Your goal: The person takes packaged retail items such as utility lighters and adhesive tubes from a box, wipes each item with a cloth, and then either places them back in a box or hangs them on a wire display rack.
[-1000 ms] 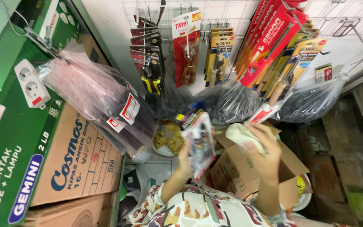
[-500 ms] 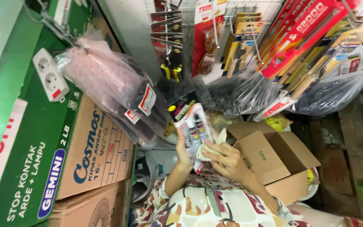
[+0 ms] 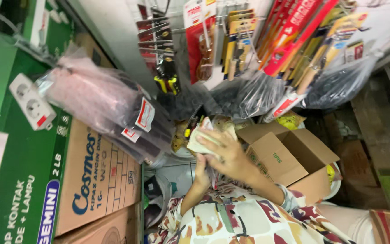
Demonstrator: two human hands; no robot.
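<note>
Head camera, looking down into a crowded hardware corner: we hold a pale folded cloth (image 3: 211, 135) up in front of us, with our right hand (image 3: 225, 151) laid flat over it, fingers (image 3: 208, 140) spread across the top and pressing it down. Our left hand (image 3: 201, 168) comes up from beneath, behind the right wrist, and seems to grip a small clear packet (image 3: 211, 174); how tightly it closes we cannot tell, since the right hand covers most of it. The cloth sits between both hands, raised just above the open cardboard box (image 3: 290, 158), apparently so the two palms can keep it folded and off the clutter.

Room to move is tight. The box's lifted flap stands just beside the right wrist. Bagged dark goods in a plastic sack (image 3: 104, 108) lean in from the left, close to the left forearm, resting against a stacked brown carton (image 3: 100, 180). Hanging carded tools (image 3: 235, 45) and black bags (image 3: 249, 95) close off the space beyond the cloth. The only open lane is back toward our patterned sleeves (image 3: 249, 217), near the body.
</note>
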